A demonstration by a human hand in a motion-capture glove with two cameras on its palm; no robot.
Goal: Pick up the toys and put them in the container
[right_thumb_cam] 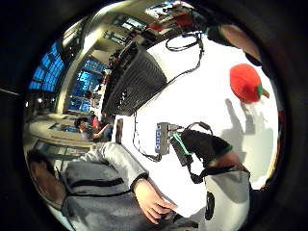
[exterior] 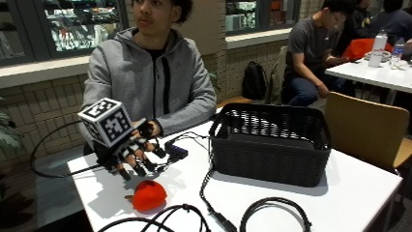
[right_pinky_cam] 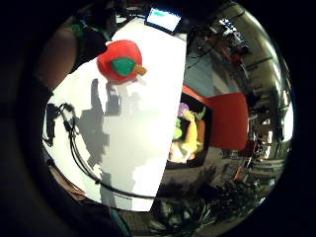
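Note:
A round red plush toy (exterior: 149, 195) with a green leaf and an orange stem lies on the white table (exterior: 351, 193) near its front left corner. It also shows in the palm views (right_pinky_cam: 121, 60) (right_thumb_cam: 246, 83). My gloved right hand (exterior: 132, 155) hovers just behind and above the toy. Its fingers are spread, point down and hold nothing. A black woven basket (exterior: 270, 154) stands on the table to the right of the hand, and I cannot see into it. Its ribbed wall (right_thumb_cam: 134, 79) shows in the thumb side view.
Black cables (exterior: 273, 210) loop over the table's front, and a small hub (exterior: 175, 151) lies by the basket. Beside the table edge stands a red box (right_pinky_cam: 229, 121) holding several coloured toys (right_pinky_cam: 190, 131). The person's bare left hand (right_thumb_cam: 151, 202) rests near the table's edge. A wooden chair (exterior: 363, 125) stands at the right.

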